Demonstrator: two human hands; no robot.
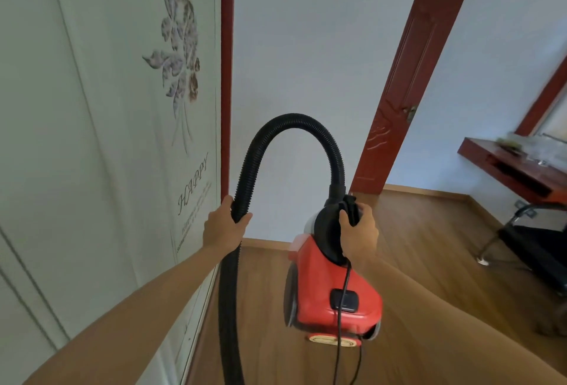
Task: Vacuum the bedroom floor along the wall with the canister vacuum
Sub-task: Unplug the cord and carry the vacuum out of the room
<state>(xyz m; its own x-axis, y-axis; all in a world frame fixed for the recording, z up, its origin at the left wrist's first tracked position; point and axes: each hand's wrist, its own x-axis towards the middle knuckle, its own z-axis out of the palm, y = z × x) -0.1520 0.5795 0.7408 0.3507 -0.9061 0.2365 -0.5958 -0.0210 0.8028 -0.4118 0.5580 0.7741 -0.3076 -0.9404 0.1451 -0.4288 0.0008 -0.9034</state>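
A red canister vacuum [331, 286] hangs in the air above the wooden floor [429, 246], nose up. My right hand [360, 231] is shut on its black carry handle [351, 209]. A black ribbed hose [294, 122] arches up from the vacuum's top and comes down on the left. My left hand [224, 225] is shut around that hose, which runs down past my forearm and out of the frame's bottom. A thin black power cord [342, 317] dangles down the vacuum's body. The hose's nozzle end is out of view.
A pale wardrobe door [107, 139] with a flower print and a red edge strip stands close on the left. White wall [306, 62] ahead with a wooden skirting. A red door [408, 84] is at centre right; a red wall shelf [506, 163] and a dark chair [537, 246] sit at right.
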